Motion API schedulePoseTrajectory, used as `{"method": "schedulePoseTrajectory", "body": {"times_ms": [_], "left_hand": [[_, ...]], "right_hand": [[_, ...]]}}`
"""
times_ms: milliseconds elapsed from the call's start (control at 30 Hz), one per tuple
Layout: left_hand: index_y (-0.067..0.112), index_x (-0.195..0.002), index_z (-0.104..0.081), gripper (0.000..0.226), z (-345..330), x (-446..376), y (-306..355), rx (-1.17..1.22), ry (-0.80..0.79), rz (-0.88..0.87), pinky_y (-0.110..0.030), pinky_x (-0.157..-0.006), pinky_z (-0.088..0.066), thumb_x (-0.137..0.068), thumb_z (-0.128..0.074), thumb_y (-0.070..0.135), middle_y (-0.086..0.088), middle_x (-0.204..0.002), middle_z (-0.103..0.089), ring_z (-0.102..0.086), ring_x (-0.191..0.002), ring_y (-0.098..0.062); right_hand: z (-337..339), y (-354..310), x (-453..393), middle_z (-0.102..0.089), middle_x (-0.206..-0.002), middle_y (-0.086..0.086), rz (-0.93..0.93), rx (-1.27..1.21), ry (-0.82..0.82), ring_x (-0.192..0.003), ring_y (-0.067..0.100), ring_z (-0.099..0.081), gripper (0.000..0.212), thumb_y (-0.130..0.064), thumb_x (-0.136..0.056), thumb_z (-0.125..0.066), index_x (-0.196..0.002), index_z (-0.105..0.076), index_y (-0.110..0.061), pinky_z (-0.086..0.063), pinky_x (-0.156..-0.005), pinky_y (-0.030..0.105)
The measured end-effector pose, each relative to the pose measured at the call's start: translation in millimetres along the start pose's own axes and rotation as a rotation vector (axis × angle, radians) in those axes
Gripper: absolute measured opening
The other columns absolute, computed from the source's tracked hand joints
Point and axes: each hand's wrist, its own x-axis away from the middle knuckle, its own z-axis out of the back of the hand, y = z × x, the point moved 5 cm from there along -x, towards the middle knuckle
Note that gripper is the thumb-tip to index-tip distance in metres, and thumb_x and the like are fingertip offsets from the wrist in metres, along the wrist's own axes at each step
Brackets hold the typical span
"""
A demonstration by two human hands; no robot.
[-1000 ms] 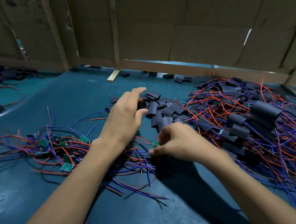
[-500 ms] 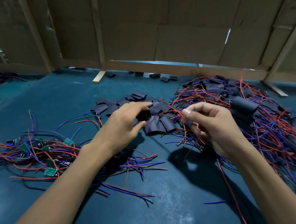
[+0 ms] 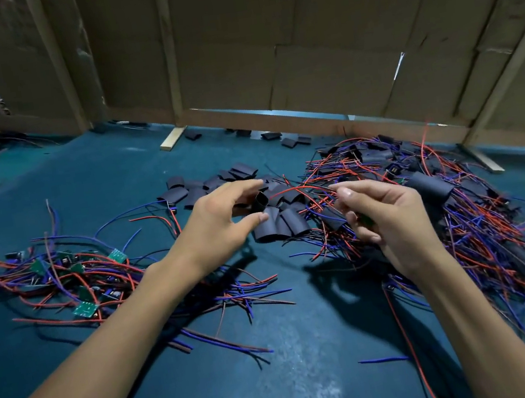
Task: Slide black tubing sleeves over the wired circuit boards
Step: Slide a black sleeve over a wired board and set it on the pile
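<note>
Since a second ago both hands have lifted off the table [image 3: 242,389]. The right hand [image 3: 389,214] now pinches a wired board [image 3: 365,219]; the left hand [image 3: 221,225] has its fingers pinching a sleeve [image 3: 260,201]. Beyond lie loose sleeves [image 3: 279,227] and the sleeved pile [image 3: 466,202].

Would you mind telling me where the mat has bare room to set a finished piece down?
The near middle of the blue mat is bare, between the forearms. Another bare stretch lies far left, behind the unsleeved boards. The right is crowded with the sleeved pile; the loose sleeves fill the centre.
</note>
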Motion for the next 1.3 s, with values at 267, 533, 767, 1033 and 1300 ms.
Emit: {"method": "schedulePoseTrajectory", "body": {"times_ms": [267,533,767,1033,1300], "left_hand": [[0.014,-0.133,-0.063,0.051,-1.2,0.5,-0.1,0.054,0.01,0.035,-0.014,-0.099,-0.047,-0.085,-0.08,0.015,0.004,-0.117,-0.069,-0.065,-0.108,-0.003],[0.016,-0.134,-0.062,0.054,-2.7,0.2,-2.7,0.055,-0.003,0.05,-0.011,-0.098,-0.046,-0.084,-0.082,0.018,0.004,-0.115,-0.07,-0.064,-0.107,-0.001],[0.022,-0.136,-0.06,0.057,-0.1,-0.7,-3.0,0.102,0.022,0.068,-0.026,-0.101,-0.052,-0.083,-0.082,0.022,0.006,-0.113,-0.071,-0.066,-0.108,0.0],[0.022,-0.138,-0.057,0.06,-2.1,-0.3,-3.0,0.146,-0.022,0.079,-0.029,-0.098,-0.054,-0.084,-0.082,0.018,0.006,-0.109,-0.07,-0.068,-0.103,-0.004],[0.021,-0.138,-0.057,0.06,6.6,-2.1,-2.2,0.133,0.052,0.071,-0.031,-0.099,-0.053,-0.084,-0.082,0.017,0.005,-0.11,-0.071,-0.067,-0.105,-0.003]], "right_hand": [[-4.3,-5.7,2.2,-0.058,-0.061,0.004,0.085,0.006,0.064,-0.047,0.01,-0.038,0.014,-0.026,-0.081,-0.076,-0.084,-0.08,-0.014,-0.028,-0.04,0.014],[-4.9,-6.4,1.5,-0.055,-0.063,0.003,0.068,-0.11,0.055,-0.048,0.009,-0.035,0.011,-0.023,-0.082,-0.074,-0.084,-0.078,-0.013,-0.025,-0.038,0.015],[-2.0,-3.7,0.9,-0.055,-0.061,0.001,0.075,-0.047,0.093,-0.048,0.008,-0.038,0.005,-0.018,-0.086,-0.075,-0.084,-0.078,-0.014,-0.027,-0.04,0.015],[-0.8,-2.6,-0.6,-0.056,-0.062,0.001,0.138,-0.063,0.113,-0.046,0.008,-0.039,0.006,-0.019,-0.09,-0.074,-0.088,-0.078,-0.015,-0.03,-0.041,0.015],[-3.9,0.8,1.9,-0.055,-0.057,-0.006,0.11,0.123,0.119,-0.048,0.009,-0.039,0.019,-0.011,-0.089,-0.074,-0.074,-0.076,-0.023,-0.031,-0.042,0.015]]}}
